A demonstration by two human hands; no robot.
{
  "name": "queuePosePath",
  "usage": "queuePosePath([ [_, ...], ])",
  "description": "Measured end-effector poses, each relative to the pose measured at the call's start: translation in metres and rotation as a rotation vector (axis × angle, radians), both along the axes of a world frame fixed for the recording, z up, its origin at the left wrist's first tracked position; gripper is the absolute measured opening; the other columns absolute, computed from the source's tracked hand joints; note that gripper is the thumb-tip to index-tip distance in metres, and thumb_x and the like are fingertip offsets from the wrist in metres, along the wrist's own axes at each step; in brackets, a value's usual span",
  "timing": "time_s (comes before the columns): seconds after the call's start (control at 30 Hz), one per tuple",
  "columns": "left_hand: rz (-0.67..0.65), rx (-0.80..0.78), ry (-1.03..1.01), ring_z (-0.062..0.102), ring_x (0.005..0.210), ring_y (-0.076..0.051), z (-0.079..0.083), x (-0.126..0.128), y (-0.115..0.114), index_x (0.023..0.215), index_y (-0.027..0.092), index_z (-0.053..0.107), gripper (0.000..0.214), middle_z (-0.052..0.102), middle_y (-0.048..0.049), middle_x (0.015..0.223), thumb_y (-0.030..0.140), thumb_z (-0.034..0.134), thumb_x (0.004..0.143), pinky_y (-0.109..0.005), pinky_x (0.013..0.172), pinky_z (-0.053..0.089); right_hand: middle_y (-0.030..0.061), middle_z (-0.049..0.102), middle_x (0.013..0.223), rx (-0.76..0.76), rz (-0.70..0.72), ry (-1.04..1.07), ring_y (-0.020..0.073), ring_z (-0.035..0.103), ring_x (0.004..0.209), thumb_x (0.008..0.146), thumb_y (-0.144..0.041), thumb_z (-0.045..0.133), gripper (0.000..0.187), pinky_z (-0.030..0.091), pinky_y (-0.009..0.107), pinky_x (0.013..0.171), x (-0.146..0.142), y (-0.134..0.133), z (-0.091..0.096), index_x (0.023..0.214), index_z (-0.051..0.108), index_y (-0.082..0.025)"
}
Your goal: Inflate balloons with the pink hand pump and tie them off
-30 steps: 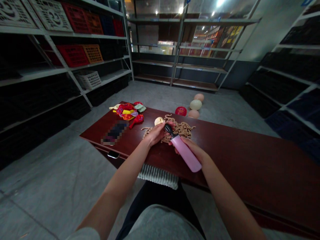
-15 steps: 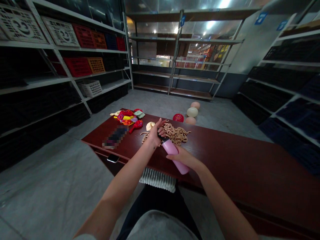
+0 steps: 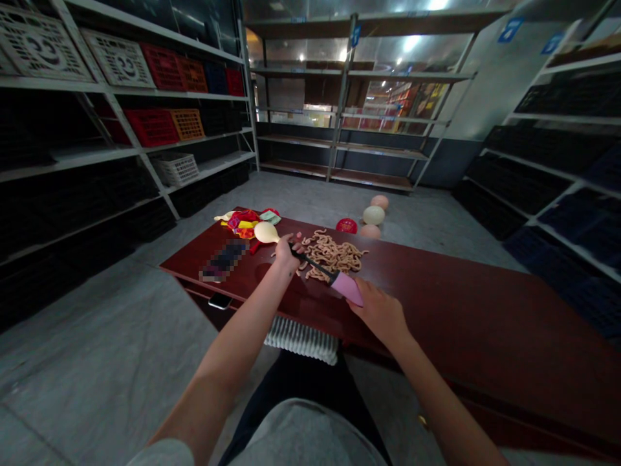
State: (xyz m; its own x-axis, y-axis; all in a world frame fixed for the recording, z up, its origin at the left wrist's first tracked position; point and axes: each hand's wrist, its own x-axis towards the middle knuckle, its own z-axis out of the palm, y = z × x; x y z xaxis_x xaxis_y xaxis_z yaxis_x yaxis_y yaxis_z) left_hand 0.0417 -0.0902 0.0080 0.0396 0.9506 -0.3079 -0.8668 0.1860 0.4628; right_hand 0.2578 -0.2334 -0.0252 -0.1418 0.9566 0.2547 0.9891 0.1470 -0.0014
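Note:
My right hand (image 3: 378,309) is wrapped round the pink barrel of a hand balloon pump (image 3: 346,287), below the brown pile. From the barrel a thin dark rod runs up and left to my left hand (image 3: 290,251). The left fingers close around the pump's dark end and the neck of a cream balloon (image 3: 266,233). Partly inflated, the balloon points left, past the hand. How its neck sits on the pump is hidden by the fingers. Behind the pump lies a heap of tan, curled, string-like pieces (image 3: 334,254) on the dark red table (image 3: 466,304).
Several uninflated coloured balloons (image 3: 242,223) lie at the table's far left corner, near a pixelated dark object (image 3: 224,260). A phone (image 3: 220,300) rests in the opening below the tabletop. Inflated balloons (image 3: 373,215) and a red basin (image 3: 346,226) are beyond the far edge. Shelves with crates (image 3: 152,127) stand left.
The pump has been drawn out, showing its dark rod, as my hands moved apart. My left hand shifted left and the cream balloon looks larger and further left.

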Motion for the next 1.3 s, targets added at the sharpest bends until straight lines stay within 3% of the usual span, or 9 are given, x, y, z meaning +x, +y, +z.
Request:
queuePosePath([
  [0.27,0.128,0.022,-0.003,0.025,0.033,-0.003,0.019,-0.007,0.005,0.074,0.016,0.052,0.033,0.045,0.0043,0.054,0.034,0.044,0.099,-0.018,0.036,0.019,0.0098,0.07,0.101,0.176,-0.029,-0.123,0.0255,0.062,0.089,0.087,-0.035,0.059,0.044,0.038,0.034,0.071,0.033,0.013,-0.019,0.129,0.054,-0.022],
  [0.37,0.184,0.069,0.01,0.024,0.034,-0.003,0.03,-0.005,0.004,0.064,0.018,0.041,0.041,0.039,0.0055,0.051,0.041,0.049,0.097,-0.018,0.037,0.019,0.0101,0.07,0.099,0.229,-0.072,-0.083,0.0249,0.062,0.087,0.087,-0.039,0.059,0.039,0.037,0.034,0.072,0.039,0.021,-0.025,0.121,0.058,-0.02],
  [0.53,0.258,0.207,0.022,0.023,0.035,-0.004,0.042,0.0,0.0,0.06,0.019,0.03,0.043,0.032,0.0062,0.049,0.031,0.045,0.099,-0.019,0.038,0.019,0.008,0.069,0.1,0.27,-0.259,0.11,0.0241,0.062,0.087,0.083,-0.043,0.061,0.037,0.037,0.032,0.067,0.046,0.027,-0.032,0.112,0.06,-0.021],
  [0.63,0.291,0.226,0.049,0.023,0.035,-0.004,0.044,0.01,-0.002,0.06,0.019,0.03,0.043,0.029,0.0066,0.049,0.029,0.042,0.1,-0.02,0.038,0.018,0.0097,0.069,0.099,0.264,-0.269,0.178,0.0247,0.061,0.087,0.082,-0.041,0.061,0.036,0.039,0.032,0.07,0.051,0.03,-0.034,0.109,0.06,-0.019],
  [0.9,0.288,0.311,0.099,0.021,0.035,-0.005,0.04,0.061,-0.014,0.058,0.02,0.029,0.048,0.029,0.006,0.049,0.037,0.051,0.097,-0.024,0.039,0.018,0.012,0.069,0.1,0.309,-0.234,0.271,0.0261,0.06,0.088,0.08,-0.04,0.061,0.035,0.043,0.035,0.078,0.055,0.031,-0.035,0.107,0.061,-0.017],
  [1.1,0.225,0.28,0.121,0.023,0.035,-0.006,0.023,0.111,-0.034,0.058,0.02,0.029,0.047,0.032,0.0051,0.048,0.035,0.046,0.099,-0.025,0.04,0.018,0.0119,0.07,0.095,0.304,-0.234,0.244,0.0249,0.061,0.083,0.08,-0.041,0.062,0.033,0.041,0.033,0.075,0.052,0.026,-0.031,0.102,0.063,-0.017],
  [1.3,0.222,0.199,0.123,0.024,0.035,-0.006,0.01,0.113,-0.038,0.06,0.021,0.027,0.046,0.031,0.0061,0.048,0.038,0.048,0.097,-0.024,0.04,0.02,0.0104,0.071,0.1,0.311,-0.236,0.174,0.0245,0.061,0.085,0.083,-0.045,0.059,0.04,0.037,0.032,0.072,0.051,0.025,-0.034,0.113,0.063,-0.018],
])
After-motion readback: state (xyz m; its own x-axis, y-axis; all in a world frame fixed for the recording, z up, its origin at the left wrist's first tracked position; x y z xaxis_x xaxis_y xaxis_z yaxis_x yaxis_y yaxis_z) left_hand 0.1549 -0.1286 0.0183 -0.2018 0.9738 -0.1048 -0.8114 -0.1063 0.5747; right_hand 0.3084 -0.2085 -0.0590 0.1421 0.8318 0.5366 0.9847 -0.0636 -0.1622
